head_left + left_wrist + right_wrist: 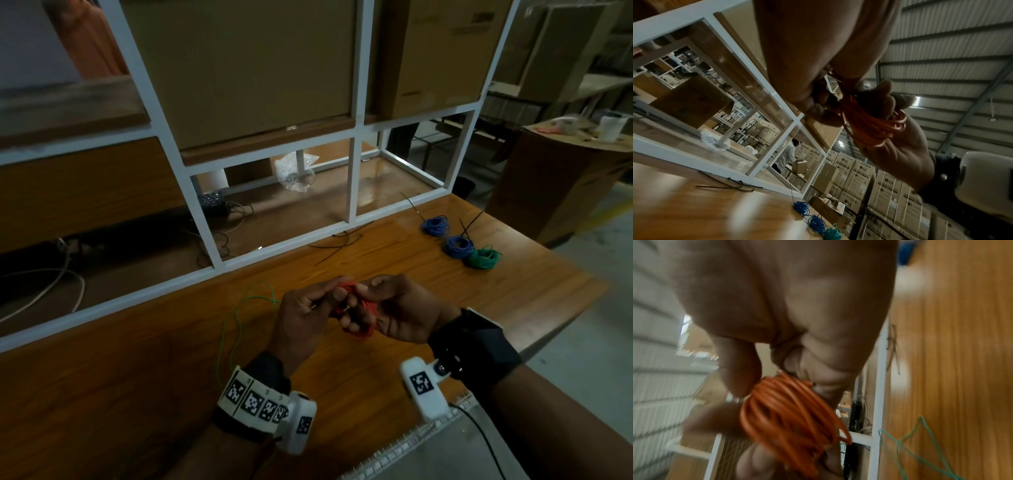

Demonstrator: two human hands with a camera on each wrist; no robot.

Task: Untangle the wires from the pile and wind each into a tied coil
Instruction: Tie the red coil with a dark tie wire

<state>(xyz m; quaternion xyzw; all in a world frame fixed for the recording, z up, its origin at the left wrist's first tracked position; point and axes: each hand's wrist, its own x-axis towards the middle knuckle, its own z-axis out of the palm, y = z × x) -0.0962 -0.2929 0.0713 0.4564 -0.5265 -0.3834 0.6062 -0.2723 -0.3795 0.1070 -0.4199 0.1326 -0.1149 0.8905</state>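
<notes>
The orange wire coil point(356, 313) is in the middle of the head view, held above the wooden table point(445, 308) between both hands. The left hand point(305, 318) lies to the left of it and the right hand point(400, 308) to the right, so both are equally near and the coil sits directly between the fingertips. In the right wrist view the loops point(789, 421) run as one bundle from the upper middle down to the lower right of the frame, and the thumb and fingers of this hand are curled around the bundle. The left hand pinches at the top of the coil with thumb and forefinger; what exactly it pinches, a wire end or a tie, is too small to tell. I judge that the coil is wound and the tying step is now in hand.

A loose green wire point(239, 315) lies on the table to the left of the left hand, not yet wound. In the right part of the head view, well apart from the hands, two blue coils point(435, 226) point(459, 246) and one green coil point(482, 258) rest on the table, already tied as it seems. Some black cable ties point(342, 240) lie near the white frame point(352, 185). No container is in use here.
</notes>
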